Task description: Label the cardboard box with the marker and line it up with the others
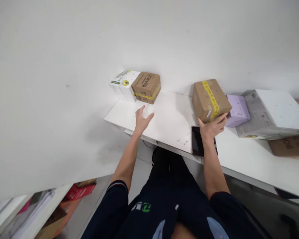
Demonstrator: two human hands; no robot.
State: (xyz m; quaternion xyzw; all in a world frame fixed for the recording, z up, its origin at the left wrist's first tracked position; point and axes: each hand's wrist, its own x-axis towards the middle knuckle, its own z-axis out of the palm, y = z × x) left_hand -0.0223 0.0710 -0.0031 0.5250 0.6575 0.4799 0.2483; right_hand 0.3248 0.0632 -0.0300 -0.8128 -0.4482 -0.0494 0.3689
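Note:
My left hand is over the left part of the white table, thumb and fingers spread, with nothing in it. Just beyond its fingertips sits a small brown cardboard box with yellow tape and black print, beside a white printed box. My right hand grips the near lower edge of another brown cardboard box, which has a yellow tape strip across its top. The underside of that box is hidden, so I cannot tell whether it touches the table. Beneath my right wrist lies a dark flat tablet.
Right of the held box stand a lilac box, a large white box and a brown carton. The white table runs along the wall. At lower left is a shelf with papers and a red box.

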